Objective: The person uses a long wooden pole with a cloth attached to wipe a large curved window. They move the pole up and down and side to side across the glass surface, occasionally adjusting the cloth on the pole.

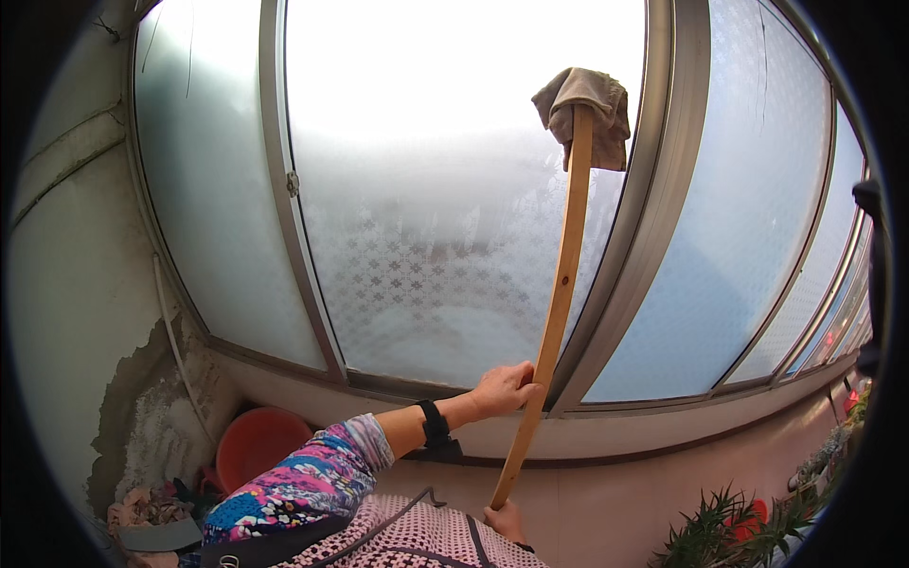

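Note:
My left hand (503, 389) grips a long wooden pole (564, 280) partway along its length. Lower down, my right hand (507, 522) is closed around the pole's bottom end. A folded brown cloth (589, 99) hangs over the top of the pole, in front of the upper right part of a frosted window pane (426, 312). Star-like patterns show on the pane's lower half, and its upper part is washed out by bright light. Whether the cloth touches the glass cannot be made out.
Metal window frames (650, 213) border the pane, with a latch (292, 183) on the left one. A red plastic basin (259, 447) stands in the left corner beside a peeling wall (153, 405) and a thin pipe (177, 348). Spiky potted plants (738, 529) are at the lower right.

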`<state>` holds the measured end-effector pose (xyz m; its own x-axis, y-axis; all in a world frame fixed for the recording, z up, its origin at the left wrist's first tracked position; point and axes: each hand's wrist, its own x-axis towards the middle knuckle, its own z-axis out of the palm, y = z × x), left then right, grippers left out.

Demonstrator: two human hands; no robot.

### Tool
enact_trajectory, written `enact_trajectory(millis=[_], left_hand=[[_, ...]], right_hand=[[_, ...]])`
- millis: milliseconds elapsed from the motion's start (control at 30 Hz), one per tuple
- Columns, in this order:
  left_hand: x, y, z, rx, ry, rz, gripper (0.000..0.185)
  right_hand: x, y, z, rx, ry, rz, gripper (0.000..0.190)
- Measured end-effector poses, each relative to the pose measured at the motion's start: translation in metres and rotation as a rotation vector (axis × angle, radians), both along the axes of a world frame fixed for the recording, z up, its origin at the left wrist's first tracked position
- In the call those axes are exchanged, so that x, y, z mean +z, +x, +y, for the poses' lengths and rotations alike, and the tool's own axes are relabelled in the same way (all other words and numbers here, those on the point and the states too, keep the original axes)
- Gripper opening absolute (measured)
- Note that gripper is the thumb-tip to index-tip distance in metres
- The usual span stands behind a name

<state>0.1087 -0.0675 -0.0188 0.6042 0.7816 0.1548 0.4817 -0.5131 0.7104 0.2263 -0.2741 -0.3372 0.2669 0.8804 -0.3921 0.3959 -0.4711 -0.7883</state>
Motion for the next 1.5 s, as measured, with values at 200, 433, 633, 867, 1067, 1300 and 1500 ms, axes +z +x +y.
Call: enact_trajectory(millis=[200, 433, 633, 867, 1067, 1300, 1500], left_hand=[[-0.035, -0.110, -0.001, 0.257, -0.034, -0.183, 0.036], [-0.051, -0.214, 0.034, 0.336, -0.235, -0.486, 0.029], [-0.055, -0.181, 0.011, 0.195, -0.275, -0.406, 0.029], [-0.035, -0.047, -0.045, 0.028, -0.139, 0.037, 0.041], [-0.026, 0.046, -0.056, -0.148, -0.095, 0.122, 0.042], [-0.017, 0.028, -0.051, -0.054, -0.023, 0.102, 0.039], [-0.011, -0.040, -0.032, 0.139, -0.053, -0.093, 0.037]], right_hand=[[0.024, -0.008, 0.024, 0.174, -0.016, -0.274, 0.042], [0.069, -0.036, 0.080, 0.435, 0.004, -0.536, 0.041], [0.044, -0.026, 0.034, 0.330, -0.076, -0.433, 0.042], [0.047, -0.007, -0.062, 0.099, -0.226, -0.018, 0.044], [0.072, 0.005, -0.102, -0.109, -0.153, 0.216, 0.038], [0.062, 0.003, -0.085, -0.068, -0.283, -0.005, 0.044], [0.019, 0.013, -0.032, 0.167, 0.014, -0.074, 0.042]])
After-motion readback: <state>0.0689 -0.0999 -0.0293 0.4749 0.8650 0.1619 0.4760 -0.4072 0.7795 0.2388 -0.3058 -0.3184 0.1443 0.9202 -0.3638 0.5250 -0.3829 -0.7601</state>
